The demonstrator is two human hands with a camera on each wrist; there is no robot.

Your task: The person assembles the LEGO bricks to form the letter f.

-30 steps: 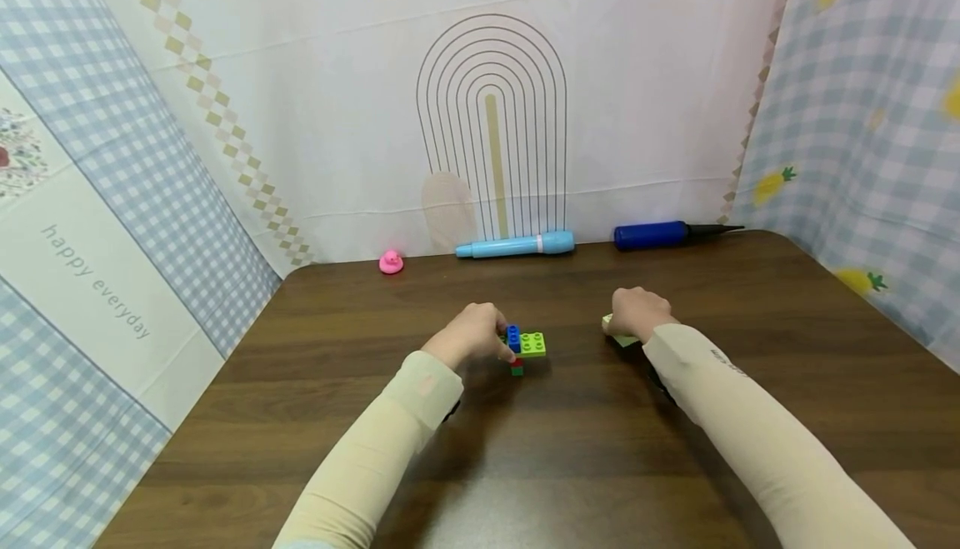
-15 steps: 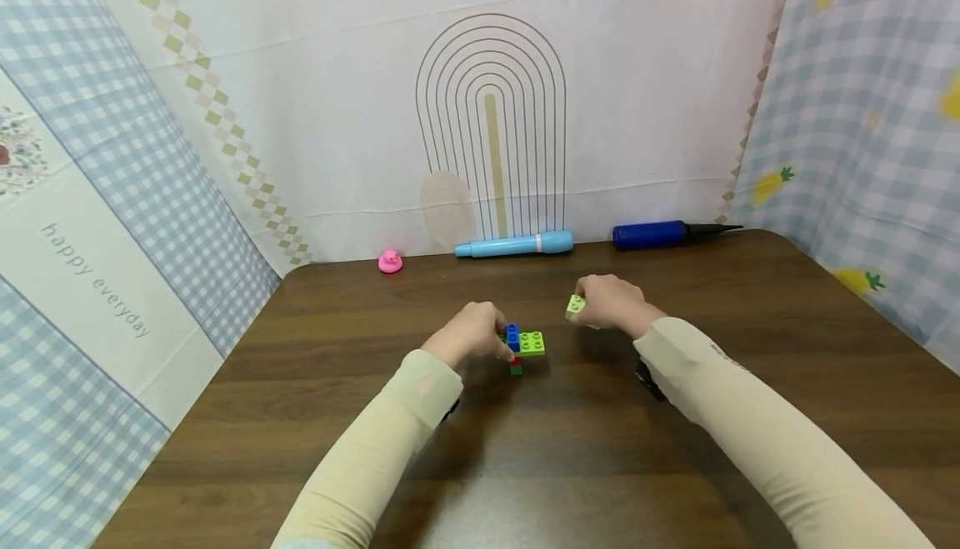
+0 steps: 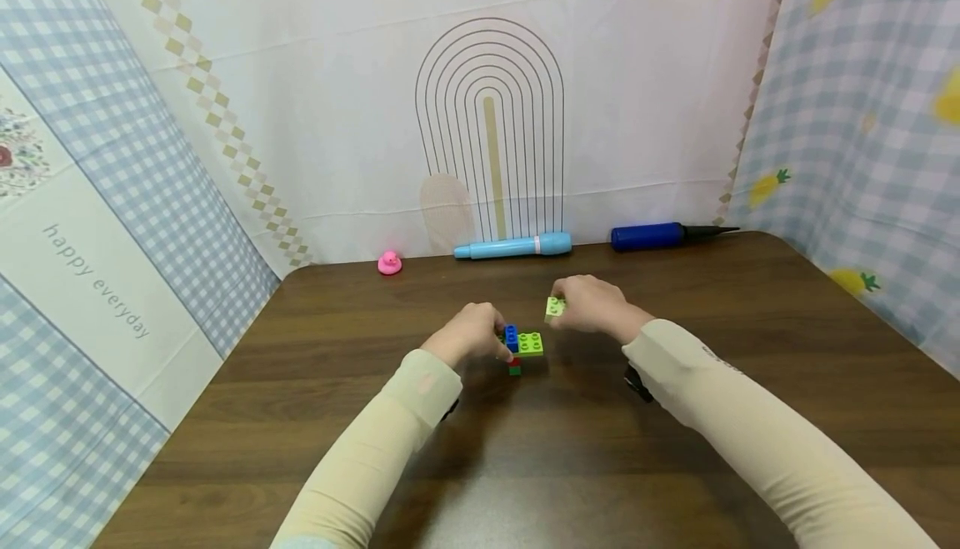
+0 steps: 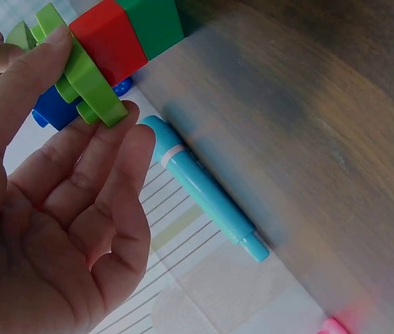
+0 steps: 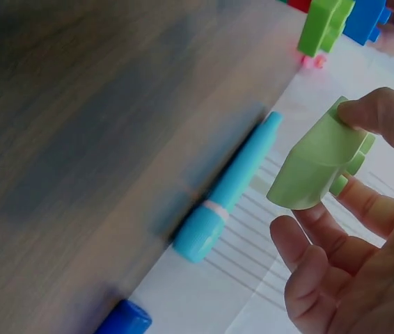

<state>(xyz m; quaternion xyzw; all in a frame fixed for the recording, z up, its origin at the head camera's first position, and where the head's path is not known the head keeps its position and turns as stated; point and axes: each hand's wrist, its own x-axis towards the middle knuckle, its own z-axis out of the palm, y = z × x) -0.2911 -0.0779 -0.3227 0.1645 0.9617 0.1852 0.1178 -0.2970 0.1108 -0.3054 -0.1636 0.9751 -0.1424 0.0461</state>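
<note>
My left hand (image 3: 467, 336) holds a small toy building-brick stack, its thumb and fingertips on a lime green brick (image 4: 96, 87). Below this brick are a red brick (image 4: 108, 42) and a dark green brick (image 4: 154, 26) at the bottom. A blue brick (image 3: 512, 337) tops the stack. To the right, my right hand (image 3: 596, 306) pinches a pale green brick (image 5: 322, 153) between thumb and fingers, raised over the table. One end of that brick is curved, and its studs face the palm in the right wrist view. A gap separates it from the stack.
Along the back edge of the brown wooden table (image 3: 360, 441) lie a pink toy duck (image 3: 389, 263), a light blue pump-like tube (image 3: 513, 246) and a dark blue pump (image 3: 648, 237) with a black tip. Patterned cloth (image 3: 337, 116) hangs behind and at both sides.
My right hand has lifted the pale green brick off the table and moved it left, toward the stack. The left hand keeps its hold and place.
</note>
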